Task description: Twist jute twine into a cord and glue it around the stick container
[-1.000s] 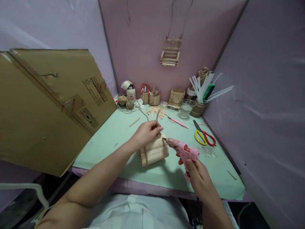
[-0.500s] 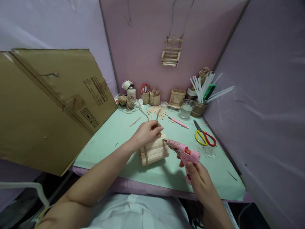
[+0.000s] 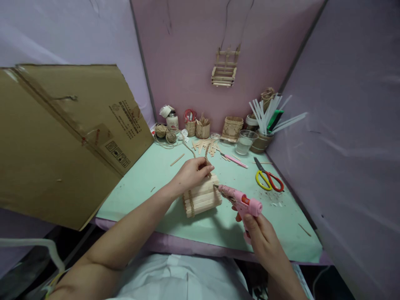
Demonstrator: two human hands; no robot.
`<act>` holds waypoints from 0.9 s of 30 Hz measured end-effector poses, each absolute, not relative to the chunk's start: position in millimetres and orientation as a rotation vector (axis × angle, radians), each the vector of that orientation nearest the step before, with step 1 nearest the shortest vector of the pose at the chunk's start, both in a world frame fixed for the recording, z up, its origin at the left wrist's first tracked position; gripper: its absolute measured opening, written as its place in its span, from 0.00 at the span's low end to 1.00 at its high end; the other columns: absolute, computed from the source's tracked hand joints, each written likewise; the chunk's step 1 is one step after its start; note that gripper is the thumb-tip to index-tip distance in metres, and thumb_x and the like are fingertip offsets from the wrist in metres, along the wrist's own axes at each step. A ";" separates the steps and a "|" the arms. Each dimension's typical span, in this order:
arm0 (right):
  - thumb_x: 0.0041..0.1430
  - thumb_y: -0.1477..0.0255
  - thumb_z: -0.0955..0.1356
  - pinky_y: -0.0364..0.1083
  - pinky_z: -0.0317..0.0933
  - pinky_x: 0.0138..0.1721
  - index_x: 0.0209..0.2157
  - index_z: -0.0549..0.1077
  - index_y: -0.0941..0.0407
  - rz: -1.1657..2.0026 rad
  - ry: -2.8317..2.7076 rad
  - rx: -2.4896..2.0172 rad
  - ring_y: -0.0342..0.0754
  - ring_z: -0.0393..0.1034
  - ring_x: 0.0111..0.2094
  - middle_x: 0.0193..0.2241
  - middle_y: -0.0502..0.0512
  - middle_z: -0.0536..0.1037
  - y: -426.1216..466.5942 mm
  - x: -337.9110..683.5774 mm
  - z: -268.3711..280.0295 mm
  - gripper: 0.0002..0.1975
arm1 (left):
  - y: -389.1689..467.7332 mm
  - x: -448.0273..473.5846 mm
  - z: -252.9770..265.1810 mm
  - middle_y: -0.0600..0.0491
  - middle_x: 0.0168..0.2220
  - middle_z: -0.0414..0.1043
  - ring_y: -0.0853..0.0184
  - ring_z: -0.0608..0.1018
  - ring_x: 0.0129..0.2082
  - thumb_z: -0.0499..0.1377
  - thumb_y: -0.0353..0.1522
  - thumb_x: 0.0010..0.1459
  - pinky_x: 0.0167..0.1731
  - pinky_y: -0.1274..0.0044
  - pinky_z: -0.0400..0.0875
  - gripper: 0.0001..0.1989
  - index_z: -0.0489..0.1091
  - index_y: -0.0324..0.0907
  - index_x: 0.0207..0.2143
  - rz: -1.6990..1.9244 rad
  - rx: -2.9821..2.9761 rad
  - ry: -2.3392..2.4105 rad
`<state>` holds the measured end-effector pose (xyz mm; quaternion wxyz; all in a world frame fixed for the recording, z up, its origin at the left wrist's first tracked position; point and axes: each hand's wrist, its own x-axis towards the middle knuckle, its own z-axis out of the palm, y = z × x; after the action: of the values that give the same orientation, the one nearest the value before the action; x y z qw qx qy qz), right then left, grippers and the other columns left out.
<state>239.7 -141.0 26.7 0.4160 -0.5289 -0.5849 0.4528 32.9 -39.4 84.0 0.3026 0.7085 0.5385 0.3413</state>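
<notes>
A small box of pale craft sticks (image 3: 204, 199) rests tilted on the table, with a braided cord (image 3: 191, 204) running down its left side. My left hand (image 3: 195, 171) lies over its far edge, thumb and fingers pinched on a length of twine cord (image 3: 207, 153) that rises past them. My right hand (image 3: 261, 231) is wrapped around the handle of a pink hot glue gun (image 3: 239, 198). The gun's metal nozzle points left at the upper right part of the stick face; whether it touches the wood I cannot tell.
Red-and-yellow-handled scissors (image 3: 269, 180) lie at right. Behind are a pink craft knife (image 3: 234, 161), loose sticks (image 3: 203, 146), a cup of water (image 3: 244, 143), a holder of glue sticks (image 3: 261, 142) and twine balls (image 3: 165, 132). A large cardboard sheet (image 3: 71, 146) leans at left.
The glue gun's nozzle has shifted slightly down along the stick face. My left hand and the box have stayed in place.
</notes>
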 end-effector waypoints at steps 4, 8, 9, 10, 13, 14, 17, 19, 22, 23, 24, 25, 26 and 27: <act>0.58 0.50 0.60 0.41 0.53 0.18 0.31 0.68 0.57 1.132 -1.469 -1.319 0.41 0.54 0.19 0.20 0.48 0.62 -142.2 241.2 24.3 0.23 | -39.2 32.7 84.1 0.53 0.27 0.75 0.67 0.75 0.31 0.54 0.39 0.55 0.34 0.76 0.66 0.11 0.70 0.41 0.28 0.895 1.884 1.445; 0.58 0.51 0.61 0.41 0.53 0.18 0.36 0.71 0.58 1.129 -1.467 -1.317 0.41 0.53 0.19 0.20 0.47 0.61 -142.8 242.3 23.0 0.23 | -38.5 32.3 82.9 0.53 0.28 0.75 0.67 0.75 0.31 0.54 0.39 0.55 0.34 0.76 0.66 0.12 0.70 0.41 0.29 0.901 1.893 1.431; 0.58 0.51 0.60 0.41 0.53 0.18 0.38 0.71 0.58 1.135 -1.468 -1.317 0.41 0.53 0.19 0.20 0.47 0.61 -142.6 242.3 22.7 0.24 | -38.4 32.3 82.6 0.53 0.28 0.75 0.67 0.75 0.31 0.54 0.39 0.55 0.34 0.76 0.66 0.12 0.70 0.41 0.29 0.902 1.897 1.429; 0.59 0.51 0.60 0.41 0.53 0.18 0.40 0.71 0.58 1.140 -1.469 -1.319 0.41 0.53 0.19 0.20 0.47 0.62 -142.5 242.3 22.5 0.24 | -38.3 32.2 82.4 0.53 0.28 0.75 0.67 0.75 0.31 0.54 0.39 0.55 0.34 0.76 0.66 0.12 0.70 0.41 0.29 0.902 1.899 1.431; 0.59 0.52 0.60 0.41 0.54 0.19 0.43 0.71 0.58 1.128 -1.491 -1.326 0.42 0.54 0.19 0.20 0.48 0.64 -143.6 242.9 22.1 0.24 | -38.5 32.1 82.7 0.53 0.28 0.75 0.67 0.75 0.31 0.54 0.39 0.55 0.34 0.76 0.67 0.11 0.70 0.41 0.29 0.901 1.902 1.445; 0.59 0.53 0.61 0.41 0.54 0.19 0.43 0.72 0.58 1.114 -1.504 -1.327 0.42 0.54 0.19 0.21 0.49 0.65 -145.0 243.6 22.3 0.24 | -38.7 32.1 83.0 0.53 0.28 0.76 0.67 0.75 0.31 0.54 0.39 0.55 0.34 0.76 0.67 0.11 0.70 0.41 0.29 0.901 1.900 1.447; 0.59 0.55 0.61 0.43 0.55 0.20 0.43 0.73 0.56 1.064 -1.520 -1.344 0.44 0.57 0.21 0.23 0.52 0.69 -151.7 248.7 23.8 0.22 | -39.5 31.9 83.9 0.53 0.28 0.76 0.67 0.76 0.31 0.54 0.39 0.56 0.35 0.76 0.67 0.11 0.70 0.41 0.29 0.897 1.903 1.435; 0.59 0.56 0.61 0.44 0.57 0.22 0.43 0.73 0.54 0.974 -1.529 -1.355 0.47 0.60 0.23 0.27 0.54 0.72 -154.0 255.1 24.5 0.20 | -40.1 32.0 83.6 0.53 0.28 0.76 0.67 0.76 0.31 0.54 0.38 0.56 0.35 0.76 0.67 0.11 0.70 0.41 0.29 0.901 1.902 1.416; 0.61 0.58 0.60 0.47 0.60 0.30 0.42 0.71 0.53 0.676 -1.619 -1.384 0.51 0.63 0.31 0.31 0.56 0.73 -144.8 269.1 18.8 0.17 | -41.1 32.2 81.9 0.53 0.29 0.75 0.67 0.76 0.32 0.54 0.39 0.56 0.34 0.76 0.67 0.11 0.69 0.41 0.29 0.922 1.897 1.394; 0.61 0.59 0.60 0.49 0.60 0.33 0.41 0.70 0.53 0.544 -1.670 -1.408 0.52 0.63 0.33 0.32 0.57 0.72 -138.0 274.6 13.8 0.16 | -41.6 32.3 81.2 0.53 0.29 0.75 0.67 0.75 0.32 0.55 0.39 0.55 0.34 0.77 0.67 0.11 0.69 0.41 0.29 0.929 1.897 1.393; 0.61 0.59 0.60 0.50 0.59 0.36 0.40 0.70 0.54 0.402 -1.723 -1.443 0.53 0.63 0.34 0.33 0.57 0.71 -130.0 280.3 7.0 0.15 | -42.1 32.5 80.6 0.53 0.29 0.75 0.67 0.75 0.31 0.55 0.39 0.55 0.33 0.77 0.67 0.11 0.69 0.41 0.29 0.938 1.900 1.394; 0.61 0.58 0.60 0.51 0.58 0.37 0.37 0.69 0.55 0.258 -1.775 -1.493 0.53 0.62 0.34 0.32 0.58 0.70 -121.5 285.8 -1.3 0.15 | -42.8 32.6 80.2 0.53 0.29 0.75 0.67 0.75 0.31 0.55 0.39 0.55 0.33 0.77 0.68 0.11 0.69 0.41 0.29 0.949 1.904 1.394; 0.61 0.58 0.60 0.52 0.58 0.37 0.36 0.69 0.55 0.121 -1.823 -1.546 0.54 0.61 0.34 0.31 0.58 0.69 -113.2 291.1 -10.7 0.16 | -43.5 32.7 80.0 0.53 0.29 0.75 0.67 0.75 0.31 0.55 0.39 0.56 0.33 0.77 0.68 0.11 0.70 0.41 0.30 0.961 1.911 1.387; 0.61 0.57 0.59 0.53 0.57 0.36 0.35 0.69 0.56 -0.002 -1.857 -1.595 0.54 0.60 0.33 0.30 0.59 0.69 -105.9 295.9 -20.5 0.17 | -44.3 32.8 80.0 0.53 0.29 0.75 0.67 0.75 0.31 0.55 0.38 0.56 0.34 0.76 0.68 0.11 0.70 0.41 0.30 0.974 1.924 1.373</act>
<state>295.9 -105.9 -20.5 0.3399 -0.6128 -0.7134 -0.0006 32.8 -44.3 80.0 0.2886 0.7206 0.5142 0.3648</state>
